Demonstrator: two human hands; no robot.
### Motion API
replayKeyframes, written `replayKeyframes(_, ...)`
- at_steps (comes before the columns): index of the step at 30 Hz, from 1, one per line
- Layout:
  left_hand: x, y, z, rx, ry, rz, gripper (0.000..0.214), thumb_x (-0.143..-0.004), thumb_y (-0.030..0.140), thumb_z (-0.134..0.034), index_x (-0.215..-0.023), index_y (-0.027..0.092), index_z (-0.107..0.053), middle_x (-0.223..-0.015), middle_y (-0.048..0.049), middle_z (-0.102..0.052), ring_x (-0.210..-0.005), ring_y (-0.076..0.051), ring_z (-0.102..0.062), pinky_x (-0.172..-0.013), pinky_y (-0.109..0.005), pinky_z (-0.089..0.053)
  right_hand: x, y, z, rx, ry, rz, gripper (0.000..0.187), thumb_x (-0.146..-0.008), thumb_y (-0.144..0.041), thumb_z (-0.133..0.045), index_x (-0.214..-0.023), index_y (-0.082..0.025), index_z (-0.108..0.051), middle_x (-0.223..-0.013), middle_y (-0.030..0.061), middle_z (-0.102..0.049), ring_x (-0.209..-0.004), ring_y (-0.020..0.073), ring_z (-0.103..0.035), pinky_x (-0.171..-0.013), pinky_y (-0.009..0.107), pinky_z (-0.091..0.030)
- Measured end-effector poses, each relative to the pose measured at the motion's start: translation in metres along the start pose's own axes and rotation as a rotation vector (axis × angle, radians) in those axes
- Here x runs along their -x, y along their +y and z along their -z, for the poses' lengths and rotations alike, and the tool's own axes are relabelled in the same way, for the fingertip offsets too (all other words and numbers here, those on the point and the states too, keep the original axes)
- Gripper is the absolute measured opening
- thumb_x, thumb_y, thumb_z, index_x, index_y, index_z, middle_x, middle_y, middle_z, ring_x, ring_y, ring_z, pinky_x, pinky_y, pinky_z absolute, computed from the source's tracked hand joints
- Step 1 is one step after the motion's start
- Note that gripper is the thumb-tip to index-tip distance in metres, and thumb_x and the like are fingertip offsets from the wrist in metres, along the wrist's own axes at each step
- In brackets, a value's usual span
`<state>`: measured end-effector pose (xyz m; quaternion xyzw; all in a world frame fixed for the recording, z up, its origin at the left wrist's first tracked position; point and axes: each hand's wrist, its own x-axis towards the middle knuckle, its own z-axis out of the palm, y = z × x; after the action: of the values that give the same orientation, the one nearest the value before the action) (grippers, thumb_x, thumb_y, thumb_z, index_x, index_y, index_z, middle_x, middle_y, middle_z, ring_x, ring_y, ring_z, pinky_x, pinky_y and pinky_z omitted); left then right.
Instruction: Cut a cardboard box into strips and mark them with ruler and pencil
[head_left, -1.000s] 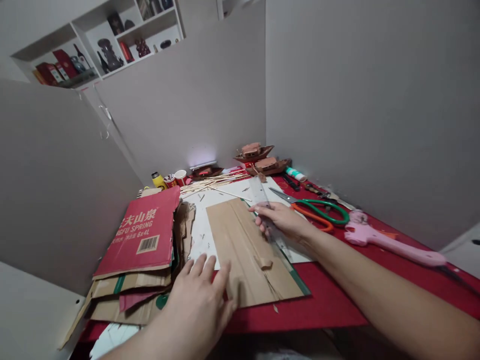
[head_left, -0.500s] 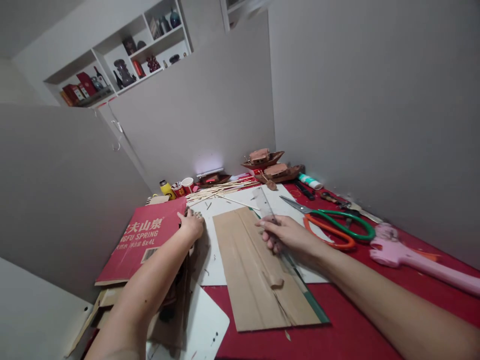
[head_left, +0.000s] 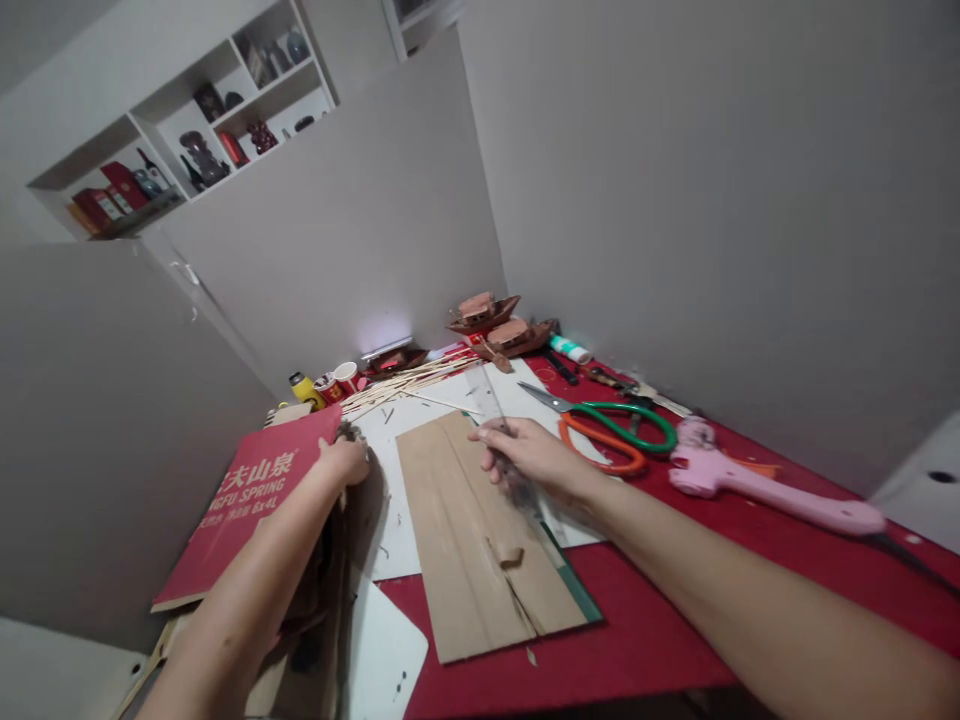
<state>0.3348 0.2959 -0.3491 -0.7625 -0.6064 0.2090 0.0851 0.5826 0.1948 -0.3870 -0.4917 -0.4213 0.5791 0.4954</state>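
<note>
My right hand (head_left: 525,455) is closed on a clear ruler (head_left: 486,395), which slants over the right side of a brown cardboard piece (head_left: 457,540). That piece lies flat and has a torn flap near its lower middle. A green strip (head_left: 574,585) shows along its right edge. At the left, my left hand (head_left: 346,462) grips the right edge of a red printed cardboard (head_left: 251,485), the thumb on its face and the other fingers partly hidden. Large scissors (head_left: 592,420) with green and orange handles lie to the right of my right hand.
Several thin wooden sticks (head_left: 420,382) lie at the back, near model boats (head_left: 517,335), paper cups (head_left: 346,377) and a yellow bottle (head_left: 306,390). A pink glue gun (head_left: 772,485) rests at the right on the red table (head_left: 675,600). Grey walls (head_left: 675,200) stand behind.
The view has swung to the right, so everything appears shifted left. Both hands keep their holds on the ruler and the red cardboard; the brown cardboard lies as before.
</note>
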Motion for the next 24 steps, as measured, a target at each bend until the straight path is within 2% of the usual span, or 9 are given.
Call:
replayKeyframes(2, 0.01, 0.001, 0.012, 0.047, 0.093, -0.066, 0.046, -0.092, 0.033, -0.05, -0.135, 0.017, -0.05, -0.137, -0.0158, -0.056, -0.13, -0.036, -0.045, -0.103, -0.06, -0.033, 0.002, -0.004, -0.001, -0.015, 0.014, -0.009, 0.018, -0.098, -0.016, -0.04, -0.09, -0.013, -0.056, -0.062, -0.0005, -0.06, -0.044, 0.0087, -0.056, -0.035, 0.016, -0.039)
replayKeyframes(4, 0.026, 0.006, 0.021, 0.084, 0.171, -0.113, 0.053, -0.093, 0.036, -0.044, -0.141, 0.014, -0.044, -0.139, -0.0194, -0.053, -0.129, -0.035, -0.047, -0.104, -0.055, -0.035, 0.003, -0.005, -0.003, -0.031, 0.014, -0.014, 0.021, -0.098, -0.016, -0.038, -0.09, -0.013, -0.057, -0.065, 0.0004, -0.061, -0.047, 0.0089, -0.057, -0.035, 0.016, -0.04)
replayKeyframes(7, 0.065, 0.023, 0.019, 0.128, 0.202, -0.197, 0.056, -0.093, 0.038, -0.042, -0.142, 0.012, -0.044, -0.138, -0.0169, -0.055, -0.127, -0.029, -0.05, -0.107, -0.043, -0.036, 0.003, -0.001, -0.005, -0.039, 0.008, -0.026, 0.021, -0.098, -0.017, -0.039, -0.09, -0.013, -0.058, -0.067, 0.0005, -0.061, -0.048, 0.0083, -0.056, -0.036, 0.016, -0.041)
replayKeyframes(9, 0.099, 0.038, 0.007, 0.157, 0.201, -0.292, 0.055, -0.092, 0.037, -0.043, -0.141, 0.012, -0.046, -0.14, -0.015, -0.054, -0.129, -0.028, -0.048, -0.111, -0.042, -0.032, 0.003, 0.003, -0.006, -0.033, -0.007, -0.033, 0.021, -0.099, -0.018, -0.039, -0.09, -0.013, -0.058, -0.067, 0.0005, -0.061, -0.047, 0.0083, -0.056, -0.036, 0.017, -0.041)
replayKeyframes(12, 0.15, 0.055, -0.022, 0.158, 0.12, -0.416, 0.06, -0.088, 0.038, -0.048, -0.143, 0.014, -0.044, -0.145, -0.0152, -0.049, -0.136, -0.033, -0.039, -0.115, -0.053, -0.022, 0.004, 0.007, -0.008, -0.013, -0.044, -0.036, 0.022, -0.099, -0.018, -0.038, -0.091, -0.012, -0.058, -0.066, 0.0003, -0.061, -0.048, 0.0089, -0.057, -0.035, 0.018, -0.042)
replayKeyframes(15, 0.183, 0.054, -0.05, 0.185, 0.024, -0.43, 0.066, -0.085, 0.037, -0.052, -0.146, 0.017, -0.039, -0.149, -0.0134, -0.044, -0.138, -0.033, -0.037, -0.115, -0.057, -0.021, 0.006, 0.008, -0.01, 0.006, -0.071, -0.035, 0.021, -0.098, -0.016, -0.039, -0.09, -0.012, -0.058, -0.065, -0.0003, -0.06, -0.046, 0.0087, -0.055, -0.035, 0.017, -0.042)
replayKeyframes(17, 0.191, 0.045, -0.059, 0.187, 0.017, -0.398, 0.065, -0.082, 0.029, -0.053, -0.145, 0.016, -0.041, -0.149, -0.0141, -0.044, -0.136, -0.032, -0.04, -0.114, -0.056, -0.024, 0.007, 0.01, -0.011, 0.011, -0.081, -0.031, 0.02, -0.098, -0.015, -0.04, -0.089, -0.012, -0.058, -0.064, -0.0005, -0.06, -0.045, 0.0084, -0.055, -0.034, 0.017, -0.04)
replayKeyframes(20, 0.19, 0.039, -0.055, 0.238, 0.056, -0.38, 0.056, -0.08, 0.023, -0.053, -0.135, 0.016, -0.052, -0.137, -0.014, -0.057, -0.124, -0.029, -0.053, -0.11, -0.051, -0.031, 0.007, 0.012, -0.013, 0.001, -0.075, -0.049, 0.02, -0.098, -0.015, -0.04, -0.089, -0.012, -0.058, -0.063, -0.0007, -0.06, -0.044, 0.008, -0.055, -0.034, 0.016, -0.04)
replayKeyframes(24, 0.171, 0.065, -0.033, 0.346, 0.212, -0.414, 0.036, -0.089, 0.025, -0.047, -0.122, 0.019, -0.059, -0.111, -0.0108, -0.068, -0.102, -0.026, -0.063, -0.093, -0.042, -0.046, 0.001, 0.018, -0.013, -0.025, -0.064, -0.105, 0.02, -0.098, -0.016, -0.039, -0.089, -0.013, -0.056, -0.061, -0.0012, -0.059, -0.042, 0.0081, -0.053, -0.036, 0.017, -0.042)
